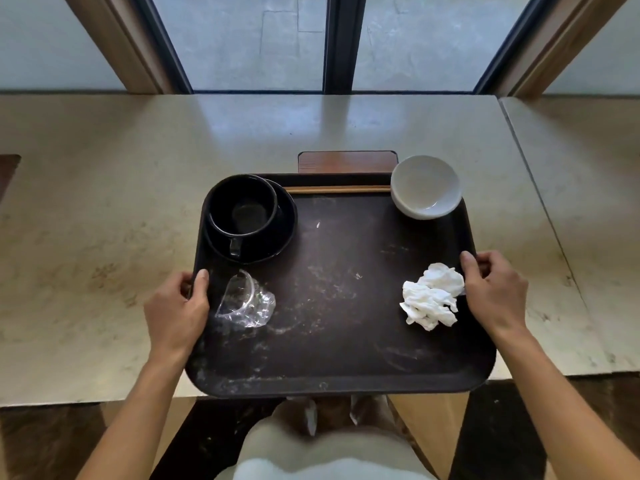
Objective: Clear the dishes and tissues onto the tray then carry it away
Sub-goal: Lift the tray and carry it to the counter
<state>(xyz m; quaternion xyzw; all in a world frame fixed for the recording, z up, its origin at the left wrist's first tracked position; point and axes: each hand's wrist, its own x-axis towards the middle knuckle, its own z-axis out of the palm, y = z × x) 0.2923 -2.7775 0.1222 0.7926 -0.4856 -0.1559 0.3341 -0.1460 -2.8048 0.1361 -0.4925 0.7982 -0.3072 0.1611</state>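
**A:** What sort of place is this?

**B:** A café or canteen, by the look of it. The scuffed dark tray is the self-service kind.

**A:** What is on it?

**B:** A black cup on a saucer, a white bowl, chopsticks, a crushed plastic cup and a wad of tissue. That's used tableware with throwaway bits among it.

**A:** Could it be a home?

**B:** It looks less like one. The pale stone counter is long, laid in slabs with a seam on the right. It runs straight along a tall, dark-framed window, like window seating. The floor below is dark and speckled.
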